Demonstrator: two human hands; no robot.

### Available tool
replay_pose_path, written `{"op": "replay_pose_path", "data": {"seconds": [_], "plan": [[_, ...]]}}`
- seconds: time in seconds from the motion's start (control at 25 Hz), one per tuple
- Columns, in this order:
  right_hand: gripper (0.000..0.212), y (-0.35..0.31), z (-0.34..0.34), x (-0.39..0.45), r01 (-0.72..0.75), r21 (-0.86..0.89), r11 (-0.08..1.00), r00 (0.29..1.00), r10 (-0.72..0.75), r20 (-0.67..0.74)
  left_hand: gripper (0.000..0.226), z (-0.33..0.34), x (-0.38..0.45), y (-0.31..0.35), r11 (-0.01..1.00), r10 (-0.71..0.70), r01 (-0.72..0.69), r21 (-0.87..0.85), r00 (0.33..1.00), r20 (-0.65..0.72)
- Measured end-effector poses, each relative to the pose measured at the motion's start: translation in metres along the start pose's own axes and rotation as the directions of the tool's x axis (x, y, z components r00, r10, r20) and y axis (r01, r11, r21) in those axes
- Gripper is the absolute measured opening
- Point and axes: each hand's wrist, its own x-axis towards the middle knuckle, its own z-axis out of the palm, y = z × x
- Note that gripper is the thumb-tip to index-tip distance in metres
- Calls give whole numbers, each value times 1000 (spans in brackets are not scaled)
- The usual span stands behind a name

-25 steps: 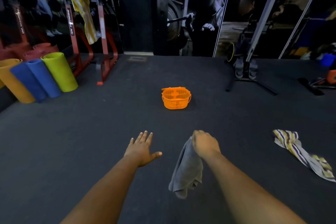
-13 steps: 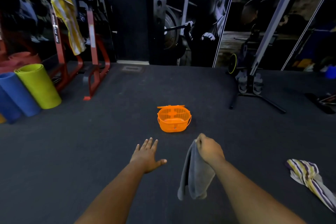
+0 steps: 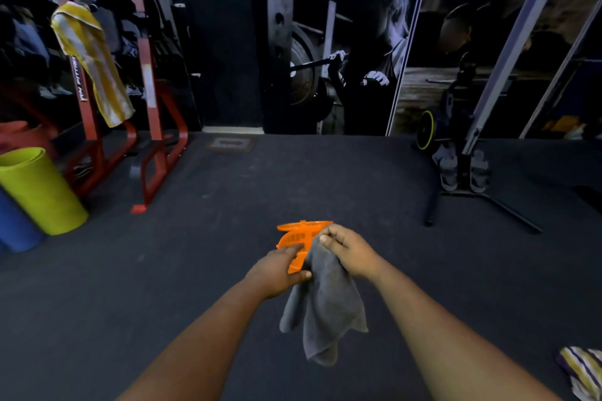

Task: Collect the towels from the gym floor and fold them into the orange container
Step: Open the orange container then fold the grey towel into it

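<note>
A: Start at the fingers. The right hand point(image 3: 350, 251) has its fingertips curled, pinching the top edge of the grey towel point(image 3: 322, 306). The left hand point(image 3: 278, 267) is at the towel's left edge, thumb against the cloth; I can't tell whether its fingers have closed on it.

B: And the towel?

A: It hangs bunched and unfolded from that pinch, in the air, in front of the basket point(image 3: 298, 236), which sits on the floor point(image 3: 163, 286) half hidden behind both hands.

B: What could go wrong?

A: With only one corner held, the cloth could slip out or twist, so the fold comes out lopsided. Stuffed in bunched, it may catch the rim and tip the light basket. A striped towel point(image 3: 583, 371) lies at lower right and a yellow towel point(image 3: 93, 62) hangs on the red rack point(image 3: 153, 127); both could be overlooked.
</note>
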Motion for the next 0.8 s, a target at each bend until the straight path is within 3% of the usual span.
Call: {"op": "replay_pose_path", "data": {"seconds": [0.16,0.24,0.32,0.44,0.56,0.64,0.72,0.8], "plan": [[18,16,-38,75,-3,160,987,1000,-1,25,7,-20,73,20,973,37,-54,-226,996,-76],[17,28,-57,108,4,148,989,997,8,-80,14,-34,105,22,957,-20,-25,-290,989,-149],[20,43,-73,138,-21,-9,1000,977,18,-211,24,-49,132,19,945,-66,-6,-327,976,-210],[26,69,-89,166,-153,-313,937,964,71,-257,19,-73,167,11,966,-104,24,-258,948,-300],[48,89,-97,197,-187,-362,913,957,86,-276,20,-89,208,2,935,-137,8,-355,931,-340],[52,99,-95,217,-143,-473,869,983,70,-168,29,-102,229,3,835,-180,-30,-549,928,-325],[38,113,-94,231,-40,-610,792,999,50,0,35,-120,244,3,654,-262,-71,-753,913,-313],[17,125,-94,242,-31,-460,887,999,14,-41,36,-137,258,-8,495,-341,-62,-867,904,-259]]}}
